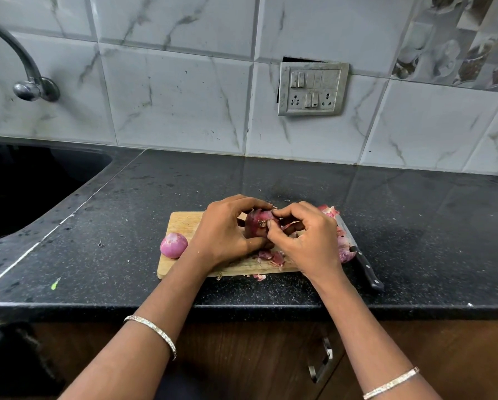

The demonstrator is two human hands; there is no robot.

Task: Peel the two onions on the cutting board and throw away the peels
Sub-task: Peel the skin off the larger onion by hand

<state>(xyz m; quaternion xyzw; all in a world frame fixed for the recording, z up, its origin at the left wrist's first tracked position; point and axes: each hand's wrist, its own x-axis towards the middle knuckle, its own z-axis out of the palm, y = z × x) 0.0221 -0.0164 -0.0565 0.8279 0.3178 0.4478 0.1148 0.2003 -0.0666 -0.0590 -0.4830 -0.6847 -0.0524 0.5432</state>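
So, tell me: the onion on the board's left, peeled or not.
Peeled: the left onion shows smooth pale pink flesh, no dark dry skin.

no readable text, labels or numbers anywhere

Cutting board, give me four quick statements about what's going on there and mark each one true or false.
1. The left hand grips the dark onion. True.
2. The right hand holds the knife. False: it pinches at that onion's skin, and the knife lies by the board's right edge.
3. The pink onion sits at the cutting board's left edge. True.
4. The peels have all been thrown away. False: peels lie on the board.
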